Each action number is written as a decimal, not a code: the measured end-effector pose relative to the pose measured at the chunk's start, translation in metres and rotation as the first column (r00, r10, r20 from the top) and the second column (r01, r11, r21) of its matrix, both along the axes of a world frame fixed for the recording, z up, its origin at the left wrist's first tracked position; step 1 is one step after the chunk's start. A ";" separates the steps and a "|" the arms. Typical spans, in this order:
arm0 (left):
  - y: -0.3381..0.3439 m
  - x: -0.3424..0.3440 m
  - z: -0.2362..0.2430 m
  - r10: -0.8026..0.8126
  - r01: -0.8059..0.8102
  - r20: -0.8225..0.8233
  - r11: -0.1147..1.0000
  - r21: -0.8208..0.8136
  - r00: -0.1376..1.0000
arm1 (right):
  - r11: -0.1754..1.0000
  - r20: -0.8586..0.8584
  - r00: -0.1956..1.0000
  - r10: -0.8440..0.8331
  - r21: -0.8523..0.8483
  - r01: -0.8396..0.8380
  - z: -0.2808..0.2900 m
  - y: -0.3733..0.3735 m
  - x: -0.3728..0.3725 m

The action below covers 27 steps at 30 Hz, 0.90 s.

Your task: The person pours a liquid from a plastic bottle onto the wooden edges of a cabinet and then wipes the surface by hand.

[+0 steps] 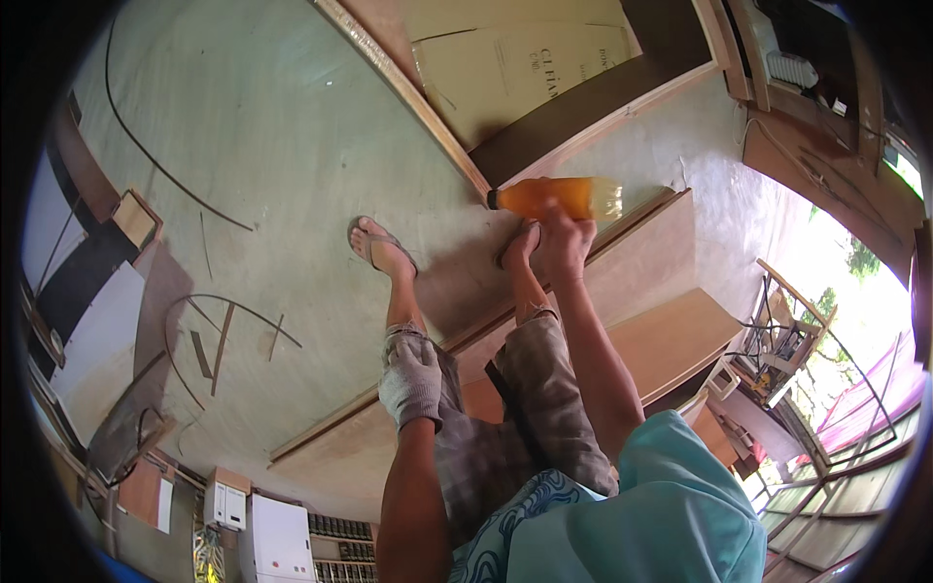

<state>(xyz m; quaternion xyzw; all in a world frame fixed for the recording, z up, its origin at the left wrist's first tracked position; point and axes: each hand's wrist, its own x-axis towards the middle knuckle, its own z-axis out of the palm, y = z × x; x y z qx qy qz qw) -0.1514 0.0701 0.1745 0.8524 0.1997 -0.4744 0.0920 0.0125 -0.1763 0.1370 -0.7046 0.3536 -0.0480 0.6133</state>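
My bare right hand (566, 238) is closed around a clear plastic bottle (544, 198) partly filled with orange liquid. The bottle lies nearly level, its dark cap end pointing left, by the corner of a wooden frame (428, 112). Whether the cap end touches the frame I cannot tell. My left hand (411, 381), in a grey knitted glove, rests on my left knee with its fingers laid over the trouser leg. Nothing shows in it.
Inside the frame lies a tan printed board (515, 73). A long wooden panel (622, 282) runs between my legs, with another board (671, 340) on the right. Thin dark strips (222, 350) litter the floor at left. A white cabinet (280, 542) stands at lower left.
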 end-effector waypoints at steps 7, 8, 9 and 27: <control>-0.006 0.008 -0.010 0.106 -0.082 0.193 0.988 -0.127 0.975 | 0.035 -0.293 0.655 -0.696 0.898 0.439 0.010 -0.080 0.028; 0.001 0.006 -0.014 0.180 -0.142 0.245 0.976 -0.164 0.953 | -0.041 -0.323 0.623 -0.713 0.906 0.422 0.022 -0.081 0.032; 0.006 -0.001 -0.021 0.273 -0.217 0.244 0.948 -0.234 0.930 | -0.108 -0.331 0.605 -0.724 0.921 0.374 0.036 -0.085 0.040; 0.079 0.009 0.154 0.818 -0.698 0.093 0.538 -0.473 0.568 | -0.073 -0.131 0.023 -0.991 0.684 0.726 0.229 -0.459 -0.355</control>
